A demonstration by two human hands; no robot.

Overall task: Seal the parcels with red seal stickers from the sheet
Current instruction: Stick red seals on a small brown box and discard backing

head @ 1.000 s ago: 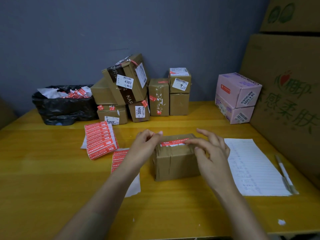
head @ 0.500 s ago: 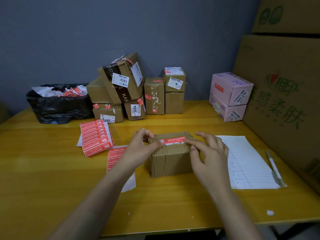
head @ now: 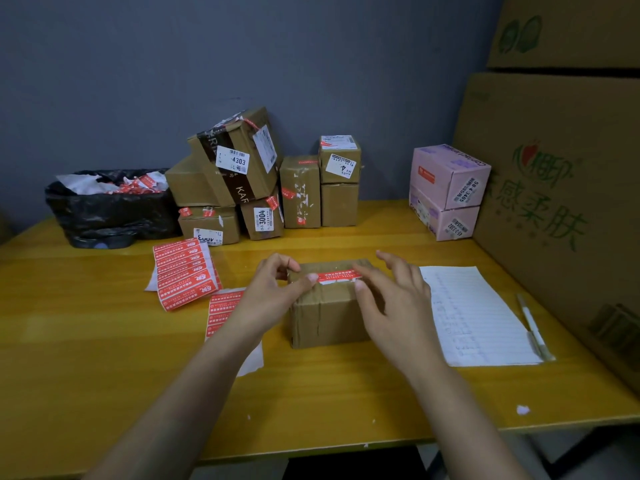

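Note:
A small brown parcel (head: 329, 317) stands on the yellow table in front of me. A red seal sticker (head: 337, 275) lies along its top front edge. My left hand (head: 277, 292) presses the sticker's left end with the thumb, its other fingers curled over the box's top left corner. My right hand (head: 391, 303) presses the sticker's right end with a straight finger, the rest spread and relaxed. A red sticker sheet (head: 185, 271) lies to the left, and a second, partly used sheet (head: 221, 310) sits under my left forearm.
Several stacked brown parcels (head: 242, 178) line the wall. A black bag of backing scraps (head: 107, 206) sits at the far left, two pink boxes (head: 446, 192) at the right. A lined paper list (head: 474, 313) and pen (head: 533, 327) lie beside large cartons (head: 561, 188).
Both hands kept smoothing the red sticker on the parcel's top edge; the right fingers lifted and spread slightly. The camera view shifted a little.

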